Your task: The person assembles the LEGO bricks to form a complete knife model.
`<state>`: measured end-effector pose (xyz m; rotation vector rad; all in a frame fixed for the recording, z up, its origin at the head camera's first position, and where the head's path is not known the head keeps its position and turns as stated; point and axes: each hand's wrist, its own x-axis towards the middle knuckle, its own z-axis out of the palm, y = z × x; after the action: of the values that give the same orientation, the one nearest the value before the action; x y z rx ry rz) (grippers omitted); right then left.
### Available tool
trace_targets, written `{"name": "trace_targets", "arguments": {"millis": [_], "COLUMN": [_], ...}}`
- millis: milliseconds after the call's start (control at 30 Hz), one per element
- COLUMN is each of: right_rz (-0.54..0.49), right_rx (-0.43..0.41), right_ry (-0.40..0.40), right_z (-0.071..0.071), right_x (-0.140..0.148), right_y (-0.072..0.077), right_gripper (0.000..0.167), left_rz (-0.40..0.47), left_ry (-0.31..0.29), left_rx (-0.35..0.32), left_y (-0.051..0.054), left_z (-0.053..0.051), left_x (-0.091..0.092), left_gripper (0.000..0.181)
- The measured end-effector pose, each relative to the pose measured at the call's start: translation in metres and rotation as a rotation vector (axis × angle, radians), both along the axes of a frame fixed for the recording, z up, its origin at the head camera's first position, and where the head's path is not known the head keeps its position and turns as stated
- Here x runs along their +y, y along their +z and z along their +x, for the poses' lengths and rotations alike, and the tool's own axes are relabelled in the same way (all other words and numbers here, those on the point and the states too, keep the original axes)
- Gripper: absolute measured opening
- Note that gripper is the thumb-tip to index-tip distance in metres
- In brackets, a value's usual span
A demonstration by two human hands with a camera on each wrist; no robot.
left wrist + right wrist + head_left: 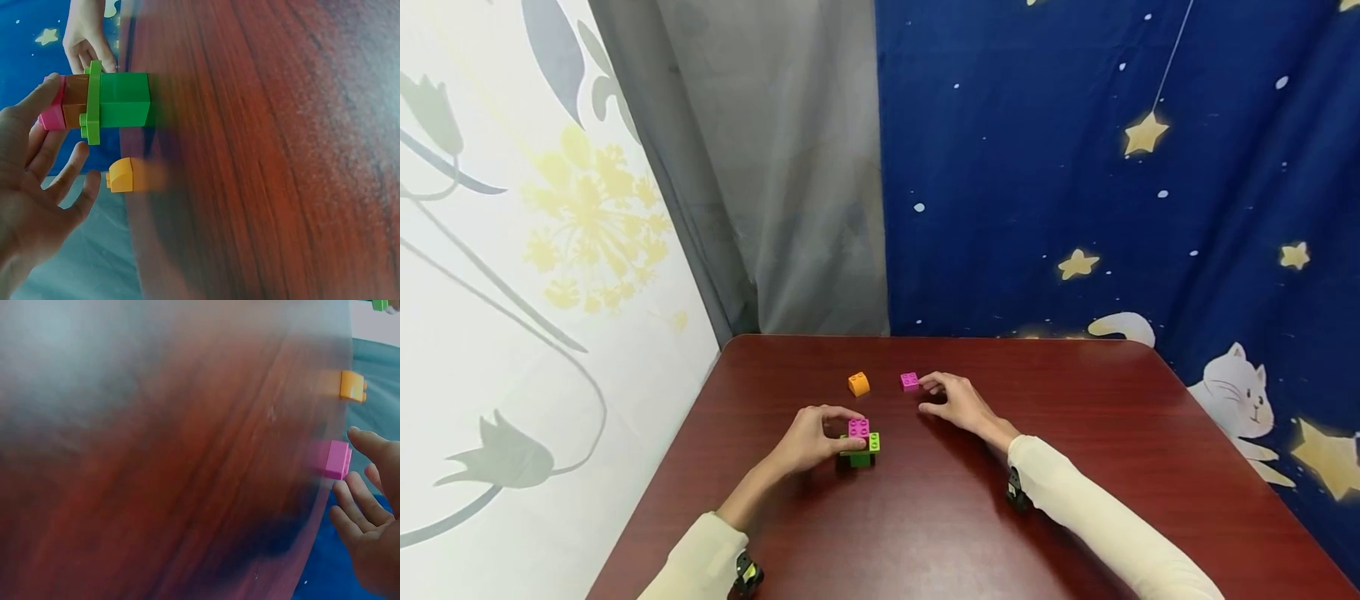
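Note:
Near the middle of the table stands a small brick stack. In the left wrist view it has a green brick (125, 100) at its base, a lime-green plate (94, 103), a brownish-orange brick (75, 103) and a pink brick (54, 112) on top. My left hand (808, 442) pinches the pink brick between thumb and fingers. Farther back, my right hand (962, 403) reaches towards a loose magenta brick (909, 382), fingers spread and loosely bent. Its fingertips are beside that brick; whether they touch it I cannot tell.
An orange curved-top brick (858, 384) sits left of the magenta one, beyond the stack. The dark red wooden table (970, 533) ends at grey curtains (805, 208) and a blue star-patterned curtain (1000, 167). A white patterned panel (647, 333) borders its left side.

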<state>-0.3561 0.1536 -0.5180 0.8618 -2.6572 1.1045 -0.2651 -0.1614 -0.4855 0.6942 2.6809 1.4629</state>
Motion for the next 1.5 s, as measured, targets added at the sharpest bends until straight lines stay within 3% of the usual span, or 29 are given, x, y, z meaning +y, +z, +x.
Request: {"name": "trace_targets", "arguments": {"millis": [200,533,933,1233,1500], "right_rz": [0.005,0.054,0.065,0.013,-0.048], "right_rx": [0.001,-0.001,-0.077,-0.104,-0.124], "right_ry": [-0.039,-0.086,-0.055,-0.069,-0.075], "right_z": [-0.013,-0.029,-0.042,-0.036,-0.019], "right_x": [0.003,-0.001,-0.015,-0.026,-0.026], "right_y": [-0.006,-0.002,-0.005,-0.01,-0.011], "right_gripper": [0.043,0.043,0.032,0.03,0.03], "left_rz": [0.033,0.002,0.016,0.035,0.053], "left_ry": [-0.03,-0.031,-0.04,-0.026,-0.027], "left_rx": [-0.002,0.006,0.025,-0.003,-0.023], "left_y": [-0.002,0.001,0.0,-0.002,-0.001], "left_z": [0.002,0.0,-0.002,-0.003,-0.002], "left_x": [0.005,0.009,0.011,0.003,0.0], "left_gripper": [0.034,0.034,0.034,0.033,0.034]}}
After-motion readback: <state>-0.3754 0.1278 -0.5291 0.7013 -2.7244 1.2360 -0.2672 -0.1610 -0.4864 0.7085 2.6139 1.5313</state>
